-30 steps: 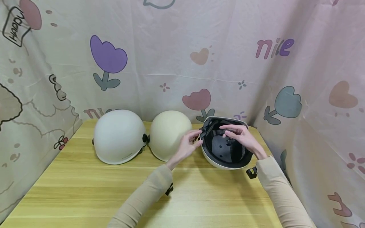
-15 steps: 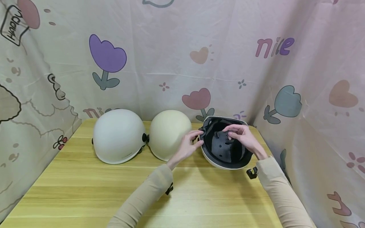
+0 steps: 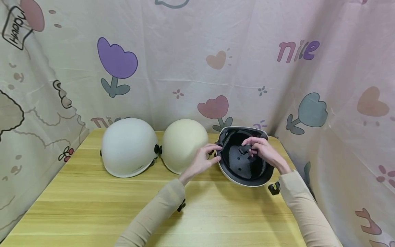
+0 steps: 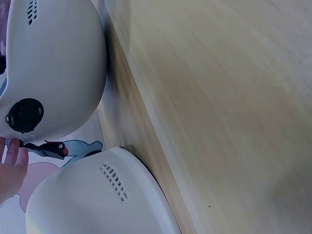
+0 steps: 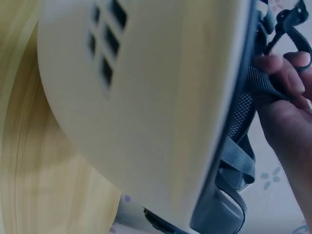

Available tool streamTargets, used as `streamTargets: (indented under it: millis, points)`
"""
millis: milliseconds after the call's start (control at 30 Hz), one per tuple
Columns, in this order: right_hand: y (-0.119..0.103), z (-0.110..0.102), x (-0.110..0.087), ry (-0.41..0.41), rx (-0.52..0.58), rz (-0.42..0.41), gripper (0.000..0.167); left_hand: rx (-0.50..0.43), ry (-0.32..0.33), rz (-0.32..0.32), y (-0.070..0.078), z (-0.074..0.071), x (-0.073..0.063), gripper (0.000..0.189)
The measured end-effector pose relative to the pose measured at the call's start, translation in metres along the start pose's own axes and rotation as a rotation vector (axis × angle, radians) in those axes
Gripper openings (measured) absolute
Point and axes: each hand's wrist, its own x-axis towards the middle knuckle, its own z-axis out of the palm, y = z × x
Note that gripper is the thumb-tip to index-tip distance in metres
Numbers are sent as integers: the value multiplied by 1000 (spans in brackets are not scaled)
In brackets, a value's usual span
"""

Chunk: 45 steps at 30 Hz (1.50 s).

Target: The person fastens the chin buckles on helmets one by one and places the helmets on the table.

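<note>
An upturned cream helmet [image 3: 243, 183] with a black padded lining rests at the right of the table. My left hand [image 3: 202, 159] reaches its left rim, with fingers mostly straight and thumb apart, touching the edge. In the left wrist view, its fingertips [image 4: 12, 151] lie next to a black clip with a red part [image 4: 53, 149], below the round side knob [image 4: 24, 116]. Over the helmet's opening my right hand [image 3: 262, 149] pinches the black chin strap [image 3: 244, 149]. The right wrist view shows the webbing between thumb and fingers, a black buckle [image 5: 292, 17] beyond them.
To the left stand two more helmets, dome up: a white one [image 3: 129, 147] and a cream one [image 3: 183, 145], the latter right beside my left hand. They share the wooden table [image 3: 216, 216]. A printed curtain [image 3: 172, 61] hangs behind and at both sides.
My right hand's fingers have curled in on the strap, and its end has come up into view over the lining. The helmet has tipped slightly towards me. My left hand stays at the rim.
</note>
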Motion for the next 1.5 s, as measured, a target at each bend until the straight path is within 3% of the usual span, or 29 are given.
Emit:
streamTargets:
  millis: [100, 333, 500, 667, 1067, 1233, 1400, 1500]
  points:
    - [-1, 0, 0, 5, -20, 11, 31, 5, -10, 0, -1, 0, -1, 38]
    - [0, -1, -2, 69, -302, -13, 32, 8, -6, 14, -2, 0, -3, 38]
    - [2, -2, -2, 27, -252, -70, 27, 12, -2, 22, -3, 0, -4, 38]
    - [3, -2, -2, -29, -194, -108, 43, 9, -1, 20, -3, -1, -4, 38]
    - [1, 0, -4, -136, 5, -67, 43, -3, -12, 6, -3, -1, -6, 40]
    - [0, -1, -4, -137, 103, -24, 48, -15, -6, 2, -3, -1, -6, 40]
    - [-1, -4, -4, -148, 154, -87, 44, -16, 5, 12, -4, -1, -7, 40]
    - [-2, -3, -4, -116, 114, -108, 33, -16, 8, 15, -4, -1, -7, 40]
